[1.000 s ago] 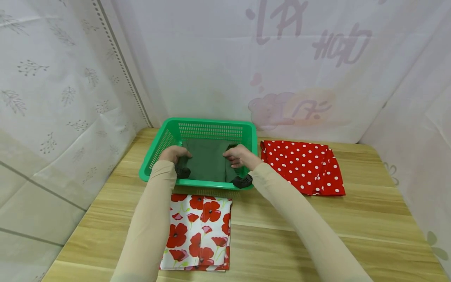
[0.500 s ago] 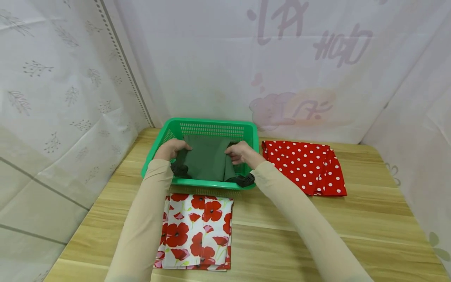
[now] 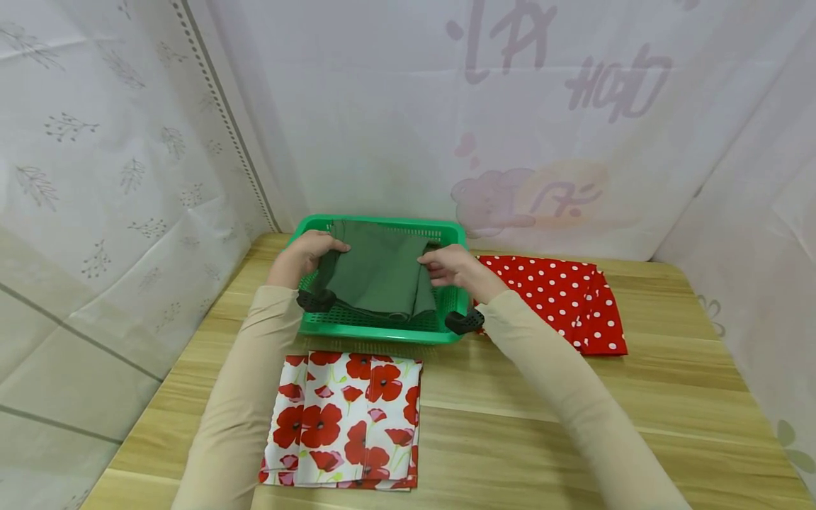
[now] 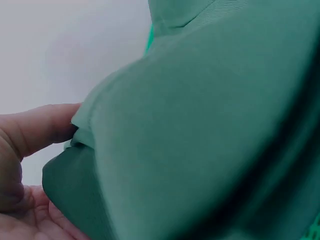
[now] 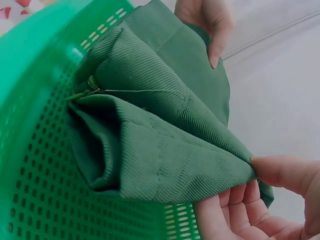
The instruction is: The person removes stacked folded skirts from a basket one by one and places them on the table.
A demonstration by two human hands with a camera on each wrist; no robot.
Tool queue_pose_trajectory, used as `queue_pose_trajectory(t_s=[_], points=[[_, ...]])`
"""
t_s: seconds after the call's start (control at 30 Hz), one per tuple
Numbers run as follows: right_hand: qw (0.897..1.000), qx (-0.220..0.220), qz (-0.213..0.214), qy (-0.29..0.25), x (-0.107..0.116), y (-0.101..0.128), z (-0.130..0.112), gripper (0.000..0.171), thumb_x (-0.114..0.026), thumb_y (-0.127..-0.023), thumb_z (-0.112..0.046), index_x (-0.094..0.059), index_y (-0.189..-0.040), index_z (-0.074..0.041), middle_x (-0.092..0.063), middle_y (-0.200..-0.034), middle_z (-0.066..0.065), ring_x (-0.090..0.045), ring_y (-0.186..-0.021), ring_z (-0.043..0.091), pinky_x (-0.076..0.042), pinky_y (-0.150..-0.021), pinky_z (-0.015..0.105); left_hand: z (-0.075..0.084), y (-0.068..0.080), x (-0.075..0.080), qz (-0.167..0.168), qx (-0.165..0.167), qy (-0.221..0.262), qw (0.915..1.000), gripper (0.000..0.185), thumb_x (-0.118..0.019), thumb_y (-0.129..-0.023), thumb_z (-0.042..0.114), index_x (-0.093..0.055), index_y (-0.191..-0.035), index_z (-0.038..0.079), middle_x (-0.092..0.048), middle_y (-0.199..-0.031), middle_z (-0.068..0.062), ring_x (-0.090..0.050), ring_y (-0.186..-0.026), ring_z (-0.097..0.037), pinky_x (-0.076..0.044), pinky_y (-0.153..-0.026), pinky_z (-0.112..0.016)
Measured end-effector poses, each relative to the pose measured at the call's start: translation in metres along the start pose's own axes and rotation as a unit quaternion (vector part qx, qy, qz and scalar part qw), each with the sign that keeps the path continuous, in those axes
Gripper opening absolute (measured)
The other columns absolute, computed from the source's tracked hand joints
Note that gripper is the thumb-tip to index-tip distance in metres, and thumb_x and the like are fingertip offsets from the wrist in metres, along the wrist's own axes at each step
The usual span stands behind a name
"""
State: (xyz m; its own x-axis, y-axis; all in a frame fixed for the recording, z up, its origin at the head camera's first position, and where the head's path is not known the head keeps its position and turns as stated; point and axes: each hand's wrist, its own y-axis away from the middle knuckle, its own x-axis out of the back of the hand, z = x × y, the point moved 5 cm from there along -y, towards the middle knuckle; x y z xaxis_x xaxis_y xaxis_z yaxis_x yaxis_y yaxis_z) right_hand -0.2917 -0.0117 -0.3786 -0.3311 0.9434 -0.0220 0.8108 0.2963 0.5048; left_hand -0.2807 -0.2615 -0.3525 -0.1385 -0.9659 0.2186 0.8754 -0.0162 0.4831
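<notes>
A folded dark green cloth hangs over the green plastic basket, held up between both hands. My left hand pinches its left edge, thumb on top. On the opposite edge my right hand grips it between thumb and fingers. In the right wrist view the cloth shows ribbed layers, stitched seams and a loose thread, with the slotted basket floor beneath. The left wrist view is mostly filled by the cloth, its folded corner between thumb and fingers.
A folded poppy-print cloth lies on the wooden table in front of the basket. To the right is a red polka-dot cloth, partly behind my right forearm. A printed white curtain stands behind the basket.
Both hands have lifted the green cloth up inside the basket, so the slotted floor now shows below its near edge. The hands have drawn slightly apart.
</notes>
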Motion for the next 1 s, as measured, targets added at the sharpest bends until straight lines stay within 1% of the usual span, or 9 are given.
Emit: queue_pose_trajectory(t_s=[0.13, 0.23, 0.37, 0.47, 0.57, 0.67, 0.77, 0.87, 1.0], points=[[1.0, 0.007, -0.011, -0.015, 0.009, 0.009, -0.006, 0.052, -0.06, -0.089, -0.008, -0.039, -0.136, 0.004, -0.037, -0.14, 0.02, -0.039, -0.128, 0.032, -0.039, -0.101, 0.041, 0.011, 0.006, -0.003, -0.009, -0.003, 0.02, 0.9998, 0.083, -0.052, -0.095, 0.009, 0.01, -0.149, 0.008, -0.018, -0.152, -0.019, -0.036, -0.13, -0.034, -0.037, -0.102, -0.043], [1.0, 0.013, -0.016, -0.018, 0.015, 0.016, -0.009, 0.052, -0.06, -0.09, -0.008, -0.04, -0.136, 0.004, -0.035, -0.142, 0.02, -0.037, -0.13, 0.031, -0.038, -0.102, 0.041, 0.016, 0.011, -0.006, -0.013, -0.006, 0.031, 0.9994, 0.083, -0.053, -0.095, 0.009, 0.01, -0.149, 0.009, -0.02, -0.152, -0.018, -0.037, -0.129, -0.034, -0.037, -0.102, -0.043], [0.999, 0.026, -0.022, -0.01, 0.022, 0.028, -0.013, 0.047, -0.058, -0.091, -0.009, -0.043, -0.133, 0.004, -0.034, -0.143, 0.019, -0.035, -0.131, 0.03, -0.037, -0.103, 0.042, 0.021, 0.018, -0.01, -0.019, -0.015, 0.044, 0.9987, 0.084, -0.054, -0.094, 0.01, 0.01, -0.149, 0.009, -0.015, -0.154, -0.017, -0.035, -0.131, -0.034, -0.036, -0.103, -0.043], [0.999, 0.038, -0.031, -0.004, 0.026, 0.037, -0.014, 0.047, -0.057, -0.092, -0.009, -0.042, -0.134, 0.006, -0.033, -0.144, 0.019, -0.035, -0.132, 0.031, -0.035, -0.104, 0.044, 0.025, 0.025, -0.015, -0.027, -0.023, 0.05, 0.9981, 0.085, -0.054, -0.094, 0.01, 0.011, -0.149, 0.009, -0.012, -0.155, -0.016, -0.034, -0.132, -0.033, -0.036, -0.103, -0.043], [0.998, 0.047, -0.036, 0.001, 0.032, 0.046, -0.014, 0.049, -0.056, -0.092, -0.01, -0.04, -0.135, 0.006, -0.034, -0.145, 0.017, -0.034, -0.132, 0.031, -0.034, -0.104, 0.044, 0.028, 0.031, -0.022, -0.035, -0.034, 0.056, 0.9972, 0.084, -0.053, -0.095, 0.01, 0.011, -0.149, 0.009, -0.012, -0.155, -0.015, -0.034, -0.133, -0.033, -0.036, -0.103, -0.042], [0.998, 0.055, -0.039, 0.003, 0.037, 0.055, -0.014, 0.049, -0.055, -0.092, -0.01, -0.039, -0.136, 0.005, -0.037, -0.142, 0.015, -0.034, -0.132, 0.032, -0.034, -0.105, 0.044, 0.03, 0.037, -0.029, -0.045, -0.046, 0.062, 0.996, 0.082, -0.053, -0.095, 0.01, 0.008, -0.149, 0.009, -0.017, -0.154, -0.014, -0.036, -0.131, -0.032, -0.037, -0.103, -0.041], [0.997, 0.063, -0.043, 0.007, 0.042, 0.064, -0.014, 0.048, -0.054, -0.093, -0.01, -0.038, -0.135, 0.006, -0.042, -0.133, 0.012, -0.037, -0.129, 0.032, -0.034, -0.105, 0.044, 0.033, 0.043, -0.035, -0.052, -0.061, 0.058, 0.9951, 0.074, -0.051, -0.096, 0.011, -0.001, -0.15, 0.006, -0.025, -0.151, -0.016, -0.04, -0.126, -0.032, -0.039, -0.1, -0.041], [0.996, 0.075, -0.048, 0.016, 0.047, 0.073, -0.014, 0.047, -0.053, -0.094, -0.011, -0.039, -0.135, 0.007, -0.044, -0.122, 0.008, -0.042, -0.12, 0.029, -0.036, -0.103, 0.044, 0.035, 0.049, -0.04, -0.056, -0.073, 0.056, 0.9942, 0.07, -0.051, -0.096, 0.011, -0.008, -0.15, 0.005, -0.03, -0.148, -0.016, -0.045, -0.12, -0.029, -0.041, -0.098, -0.041], [0.993, 0.096, -0.059, 0.028, 0.055, 0.084, -0.015, 0.046, -0.052, -0.095, -0.011, -0.038, -0.133, 0.009, -0.046, -0.116, 0.006, -0.052, -0.103, 0.02, -0.044, -0.095, 0.039, 0.038, 0.058, -0.049, -0.06, -0.084, 0.061, 0.9928, 0.067, -0.052, -0.095, 0.011, -0.012, -0.15, 0.005, -0.034, -0.145, -0.015, -0.051, -0.11, -0.023, -0.042, -0.096, -0.039]])
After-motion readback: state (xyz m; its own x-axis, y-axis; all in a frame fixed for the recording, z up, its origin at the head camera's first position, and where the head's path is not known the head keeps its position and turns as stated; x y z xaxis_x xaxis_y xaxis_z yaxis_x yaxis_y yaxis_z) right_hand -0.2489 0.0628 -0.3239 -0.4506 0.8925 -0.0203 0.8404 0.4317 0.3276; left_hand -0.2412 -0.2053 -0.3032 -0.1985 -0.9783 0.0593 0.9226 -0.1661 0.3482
